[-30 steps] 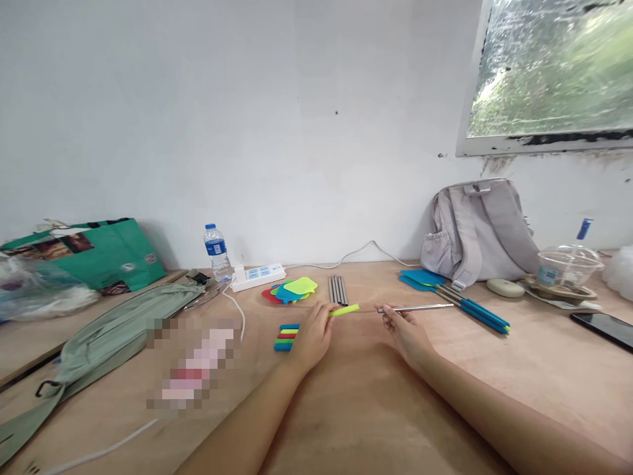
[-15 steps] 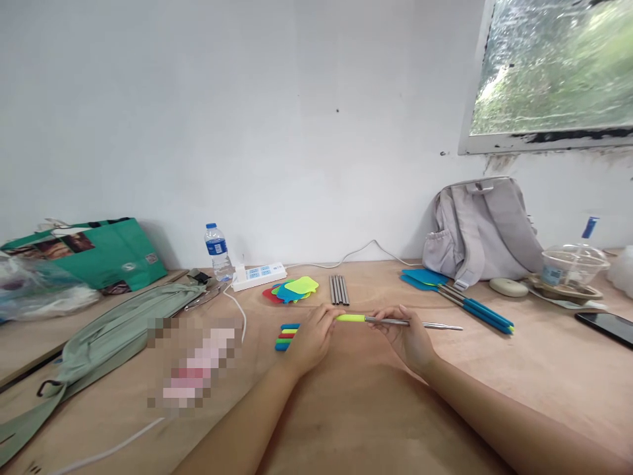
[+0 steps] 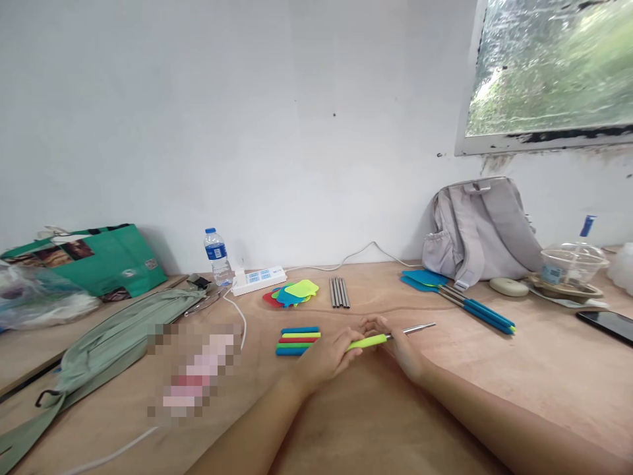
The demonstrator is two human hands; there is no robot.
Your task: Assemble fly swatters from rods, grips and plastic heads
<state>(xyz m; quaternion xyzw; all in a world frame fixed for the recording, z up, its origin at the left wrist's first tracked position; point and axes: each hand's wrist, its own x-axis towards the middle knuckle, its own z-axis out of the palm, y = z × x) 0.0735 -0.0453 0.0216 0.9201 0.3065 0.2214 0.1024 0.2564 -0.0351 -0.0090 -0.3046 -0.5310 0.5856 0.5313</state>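
My left hand [image 3: 329, 354] is closed around the left part of a yellow-green grip sleeve [image 3: 368, 342]. A thin metal rod [image 3: 419, 328] runs out of the sleeve's right end, tapering and tilted up to the right. My right hand [image 3: 403, 349] is closed about the rod just beyond the sleeve; its fingers partly hide the rod. Beside my left hand lies a row of blue, yellow, red and green grip sleeves [image 3: 299, 335], partly covered by it. Farther back are several bare metal rods [image 3: 339, 293] and a pile of coloured flat swatter-like heads [image 3: 291, 293].
Finished-looking blue swatters [image 3: 477, 310] lie at right before a grey backpack [image 3: 482, 231]. A cup [image 3: 573, 267] and phone [image 3: 608, 328] are at far right. Leftward are a power strip [image 3: 260, 280], water bottle [image 3: 216, 257], green strap bag [image 3: 128, 330] and green shopping bag [image 3: 121, 260].
The sleeve and rod have come nearer to me and now tilt up to the right. My right hand has moved left, closer to my left hand. More of the sleeve row shows.
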